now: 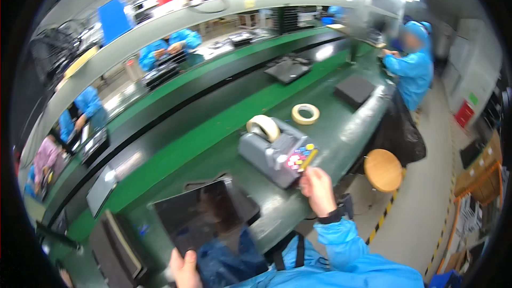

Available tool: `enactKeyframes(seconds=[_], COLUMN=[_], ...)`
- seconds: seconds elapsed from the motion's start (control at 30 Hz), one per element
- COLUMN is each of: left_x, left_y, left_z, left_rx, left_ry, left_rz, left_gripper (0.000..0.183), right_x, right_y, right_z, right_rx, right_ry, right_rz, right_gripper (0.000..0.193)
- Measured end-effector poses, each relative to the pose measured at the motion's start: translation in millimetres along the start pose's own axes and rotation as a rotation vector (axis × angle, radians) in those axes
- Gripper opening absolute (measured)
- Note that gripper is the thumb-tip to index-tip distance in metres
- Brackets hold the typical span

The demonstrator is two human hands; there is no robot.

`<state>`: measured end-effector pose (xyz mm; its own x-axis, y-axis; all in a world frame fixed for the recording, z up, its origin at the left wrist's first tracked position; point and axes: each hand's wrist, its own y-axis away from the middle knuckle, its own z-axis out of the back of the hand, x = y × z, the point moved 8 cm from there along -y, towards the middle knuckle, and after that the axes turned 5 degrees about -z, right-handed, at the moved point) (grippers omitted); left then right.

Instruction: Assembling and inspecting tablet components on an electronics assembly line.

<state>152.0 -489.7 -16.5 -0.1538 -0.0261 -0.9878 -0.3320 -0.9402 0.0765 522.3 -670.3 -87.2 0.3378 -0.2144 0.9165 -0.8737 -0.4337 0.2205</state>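
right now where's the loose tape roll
In the head view, right of centre, the loose tape roll lies on the green bench, beyond the grey tape dispenser.

Left grip point(185, 270) holding the dark screen point(205, 210) by its edge, right grip point(320, 192) right at the front of the grey tape dispenser point(261, 154), a loose tape roll point(314, 114) beside it on the green bench point(338, 133)!

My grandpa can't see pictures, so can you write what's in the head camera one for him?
A person's left hand holds a glossy dark panel, and their right hand is at the front of a grey tape dispenser on a green workbench. A loose tape roll lies near the dispenser, and other people in blue are farther off.
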Motion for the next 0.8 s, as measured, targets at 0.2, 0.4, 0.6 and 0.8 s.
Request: enactKeyframes(seconds=[0.2, 0.4, 0.6, 0.8], left_x=[-11, -6, -7, 2], left_y=[-3, -1, 2, -1], left_z=[-21, -23, -29, -26], left_rx=[0.237, 0.288, 0.29, 0.262], left_ry=[0.127, 0.186, 0.157, 0.145], left_rz=[-0.115, -0.131, -0.138, -0.168], left_gripper=[0.031, 0.034, 0.033, 0.032], right_x=[58, 32, 17, 6], right_y=[38, 71, 68, 67], right_z=[-17, -140, -136, -136], right_rx=[-0.104, 0.435, 0.363, 0.271], right_ry=[0.187, 0.388, 0.632, 0.443], right_rz=[0.44, 0.316, 0.272, 0.235], right_gripper=[0.013, 0.017, 0.021, 0.023])
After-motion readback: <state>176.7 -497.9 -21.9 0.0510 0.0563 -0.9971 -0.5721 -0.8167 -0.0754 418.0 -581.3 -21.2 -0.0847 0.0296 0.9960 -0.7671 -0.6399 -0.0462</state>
